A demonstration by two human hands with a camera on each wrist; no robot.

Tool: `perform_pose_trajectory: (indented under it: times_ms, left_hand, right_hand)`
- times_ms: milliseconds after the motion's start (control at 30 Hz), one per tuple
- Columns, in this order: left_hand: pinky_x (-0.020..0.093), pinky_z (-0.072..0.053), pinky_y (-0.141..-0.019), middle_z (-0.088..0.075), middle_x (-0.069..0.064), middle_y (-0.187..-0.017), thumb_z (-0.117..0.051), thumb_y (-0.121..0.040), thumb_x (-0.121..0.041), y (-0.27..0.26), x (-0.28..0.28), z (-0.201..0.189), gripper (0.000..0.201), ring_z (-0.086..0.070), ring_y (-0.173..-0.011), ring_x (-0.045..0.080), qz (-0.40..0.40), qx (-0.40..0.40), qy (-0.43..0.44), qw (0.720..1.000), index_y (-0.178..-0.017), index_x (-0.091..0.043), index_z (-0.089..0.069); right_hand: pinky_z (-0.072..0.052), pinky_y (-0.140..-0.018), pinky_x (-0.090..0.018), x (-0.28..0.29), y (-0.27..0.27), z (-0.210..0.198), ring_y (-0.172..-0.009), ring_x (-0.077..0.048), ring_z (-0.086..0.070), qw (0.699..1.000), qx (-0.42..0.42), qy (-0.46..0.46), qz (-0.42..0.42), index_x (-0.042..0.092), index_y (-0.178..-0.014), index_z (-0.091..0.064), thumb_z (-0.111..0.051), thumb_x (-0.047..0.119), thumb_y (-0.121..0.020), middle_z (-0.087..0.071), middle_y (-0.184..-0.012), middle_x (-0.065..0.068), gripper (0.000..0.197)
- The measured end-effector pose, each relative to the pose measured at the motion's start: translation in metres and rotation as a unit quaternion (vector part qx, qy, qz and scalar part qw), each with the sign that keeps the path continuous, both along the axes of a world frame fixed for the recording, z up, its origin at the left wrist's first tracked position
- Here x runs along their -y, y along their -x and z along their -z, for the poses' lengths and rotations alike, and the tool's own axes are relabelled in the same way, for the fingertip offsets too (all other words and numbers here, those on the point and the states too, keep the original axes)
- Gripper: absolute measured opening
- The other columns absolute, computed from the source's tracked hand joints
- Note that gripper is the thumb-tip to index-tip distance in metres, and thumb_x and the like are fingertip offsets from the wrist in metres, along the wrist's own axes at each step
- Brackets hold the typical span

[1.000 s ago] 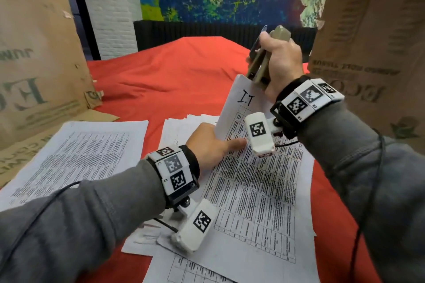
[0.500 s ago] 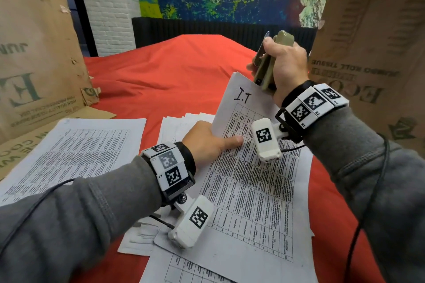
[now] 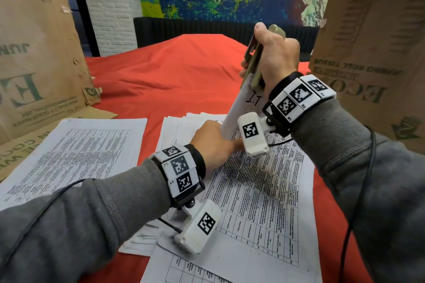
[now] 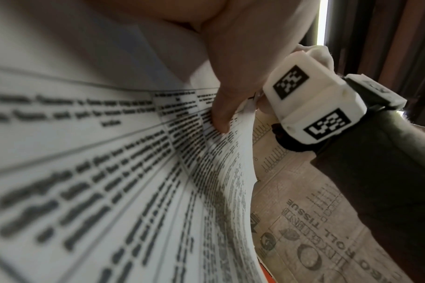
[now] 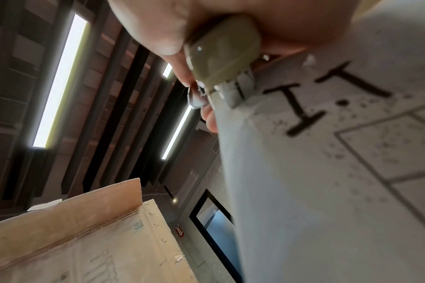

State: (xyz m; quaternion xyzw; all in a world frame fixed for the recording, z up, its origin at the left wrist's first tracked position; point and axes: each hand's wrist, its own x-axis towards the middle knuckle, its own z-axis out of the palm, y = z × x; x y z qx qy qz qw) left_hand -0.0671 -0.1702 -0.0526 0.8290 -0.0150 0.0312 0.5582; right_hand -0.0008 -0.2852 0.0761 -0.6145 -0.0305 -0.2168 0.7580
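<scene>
Corner clamped!
Right hand (image 3: 278,62) grips the stapler (image 3: 255,66) on the lifted sheets (image 3: 264,190); left hand (image 3: 212,142) pins them down, fingers straight.

The left hand (image 3: 213,142) lies low on the top sheet (image 3: 264,202), knuckles up, its forefinger stretched straight and pressing the paper just beside the sheet's lifted far part (the other fingers are tucked out of sight). The left forearm, in a grey sleeve, reaches in from the sheet's near left. The right hand (image 3: 276,62) is raised above the sheet's far corner, fingers and thumb curled round a stapler (image 3: 254,70), its forearm slanting up from the sheet's right side.
</scene>
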Motion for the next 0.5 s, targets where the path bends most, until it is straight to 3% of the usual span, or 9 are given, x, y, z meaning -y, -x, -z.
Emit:
perform_pose_trajectory:
  times_ms: [133, 267, 500]
  left_hand:
    - [0.032, -0.030, -0.057, -0.047, 0.006, -0.064, -0.084, -0.082, -0.033, -0.0015, 0.0007, 0.0001, 0.040, -0.040, -0.058, 0.020, 0.000, 0.012, -0.006, 1.000, -0.074, -0.005, -0.057]
    - [0.030, -0.025, -0.055, -0.042, 0.002, -0.058, -0.080, -0.071, -0.041, -0.0010, 0.0014, -0.0010, 0.042, -0.034, -0.055, 0.019, 0.009, 0.021, -0.017, 1.000, -0.068, -0.009, -0.053]
    - [0.028, -0.028, -0.052, -0.043, -0.001, -0.053, -0.084, -0.080, -0.027, -0.0076, 0.0015, 0.0054, 0.037, -0.034, -0.048, 0.021, -0.015, 0.022, -0.026, 0.999, -0.066, -0.007, -0.056]
  right_hand:
    - [-0.057, -0.048, -0.036, 0.0002, 0.0039, -0.0047, -0.049, -0.026, -0.068, 1.000, -0.006, -0.005, 0.016, 0.001, -0.085, -0.064, -0.068, 0.031, -0.095, -0.066, -0.062, -0.013, 0.032]
    - [-0.058, -0.047, -0.037, -0.0005, 0.0072, -0.0075, -0.051, -0.027, -0.069, 1.000, -0.011, -0.005, 0.025, 0.003, -0.083, -0.060, -0.066, 0.031, -0.097, -0.067, -0.066, -0.015, 0.032]
    - [-0.054, -0.043, -0.033, -0.0070, 0.0060, -0.0061, -0.043, -0.025, -0.062, 0.996, -0.016, -0.011, 0.086, 0.003, -0.075, -0.060, -0.066, 0.036, -0.095, -0.064, -0.060, -0.012, 0.039]
